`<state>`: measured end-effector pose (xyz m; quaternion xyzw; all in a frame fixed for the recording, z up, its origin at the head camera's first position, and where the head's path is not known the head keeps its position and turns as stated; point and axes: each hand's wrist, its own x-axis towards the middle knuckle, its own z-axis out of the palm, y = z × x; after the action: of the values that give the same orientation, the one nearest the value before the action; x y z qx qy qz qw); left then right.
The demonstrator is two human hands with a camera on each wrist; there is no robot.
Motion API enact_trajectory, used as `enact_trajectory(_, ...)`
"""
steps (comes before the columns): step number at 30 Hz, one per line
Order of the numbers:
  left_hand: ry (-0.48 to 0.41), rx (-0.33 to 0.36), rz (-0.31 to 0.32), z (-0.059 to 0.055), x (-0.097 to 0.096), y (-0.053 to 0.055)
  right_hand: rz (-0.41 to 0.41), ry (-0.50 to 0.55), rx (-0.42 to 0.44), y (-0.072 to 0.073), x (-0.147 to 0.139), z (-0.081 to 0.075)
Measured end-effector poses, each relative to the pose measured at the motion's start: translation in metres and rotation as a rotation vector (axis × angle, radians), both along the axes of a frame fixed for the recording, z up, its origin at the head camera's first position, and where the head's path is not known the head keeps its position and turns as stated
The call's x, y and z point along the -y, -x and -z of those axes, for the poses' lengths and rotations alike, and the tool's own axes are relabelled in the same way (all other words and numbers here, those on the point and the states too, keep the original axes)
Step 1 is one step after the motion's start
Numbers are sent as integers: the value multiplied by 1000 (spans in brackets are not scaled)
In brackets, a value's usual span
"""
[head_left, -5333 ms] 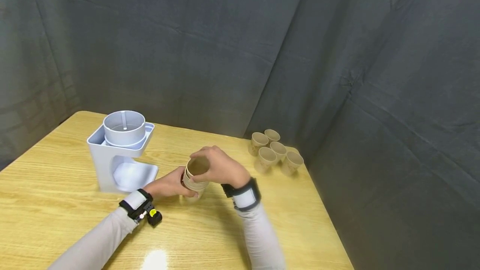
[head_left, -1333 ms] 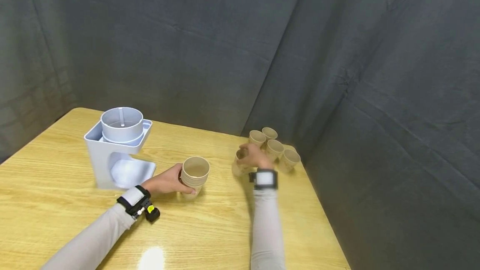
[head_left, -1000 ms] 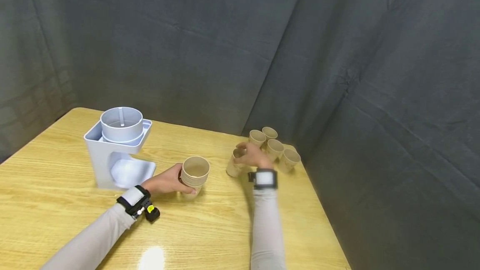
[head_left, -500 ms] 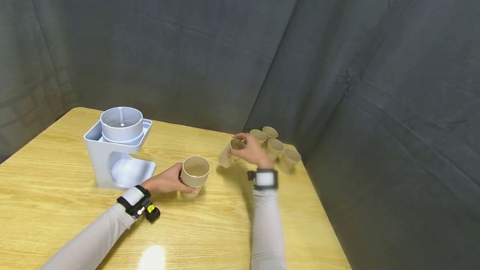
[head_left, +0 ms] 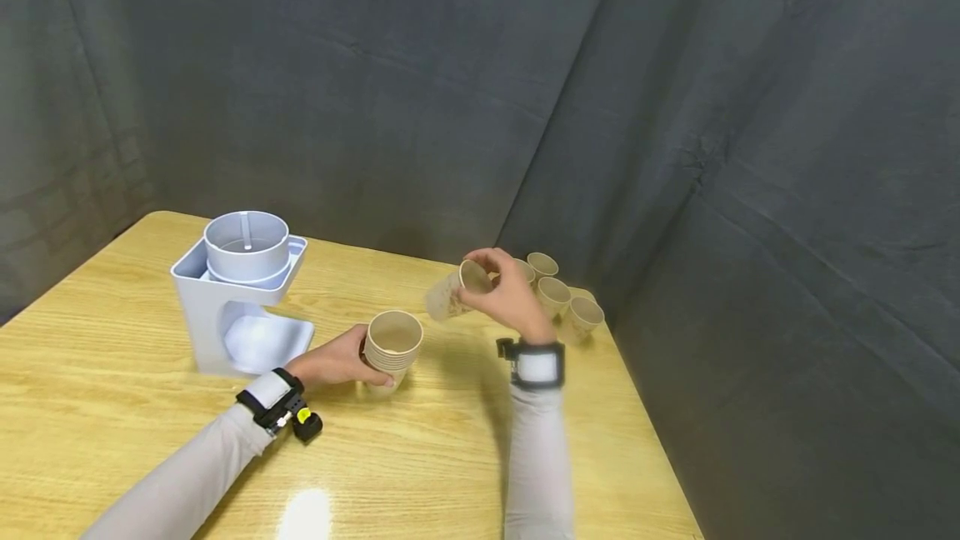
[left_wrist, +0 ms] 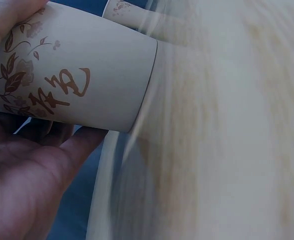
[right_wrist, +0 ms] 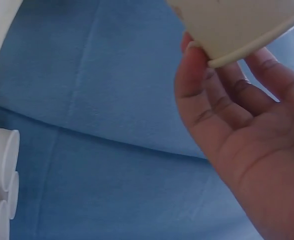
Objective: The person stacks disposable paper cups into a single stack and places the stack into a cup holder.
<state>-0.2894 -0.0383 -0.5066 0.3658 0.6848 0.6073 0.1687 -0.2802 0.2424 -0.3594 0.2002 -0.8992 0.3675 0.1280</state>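
My left hand (head_left: 341, 359) grips a stack of beige paper cups (head_left: 392, 361), nested upright, around its side. In the left wrist view, the lowest paper cup (left_wrist: 102, 60) shows brown leaf and writing prints, its base at the table. My right hand (head_left: 513, 298) holds a single paper cup (head_left: 442, 300) by its rim, thumb and fingers on either side. That cup is tilted, mouth towards the hand, above the table to the right of the stack. In the right wrist view, the rim end of the held cup (right_wrist: 247, 30) lies between the fingers.
Several paper cups (head_left: 555, 294) stand mouth up at the back right table corner, one partly behind my right hand. At the left stands a pale grey appliance (head_left: 206, 327) with a round bowl on top and a low tray. Dark curtains (head_left: 375, 107) hang behind the wooden table (head_left: 420, 465).
Earlier my right hand was at the stack; since then it has gone to the back-right group. One cup from that group's front has been lifted, tilted and carried left. The left hand stays put.
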Motion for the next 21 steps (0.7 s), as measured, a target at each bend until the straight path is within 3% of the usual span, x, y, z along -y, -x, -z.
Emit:
enact_trajectory(9, 3, -1, 0, 1, 1, 0, -41, 36, -99, -15, 10, -12)
enact_trajectory(21, -3, 15, 20, 2, 2, 1, -139, -20, -70, -21, 29, -14)
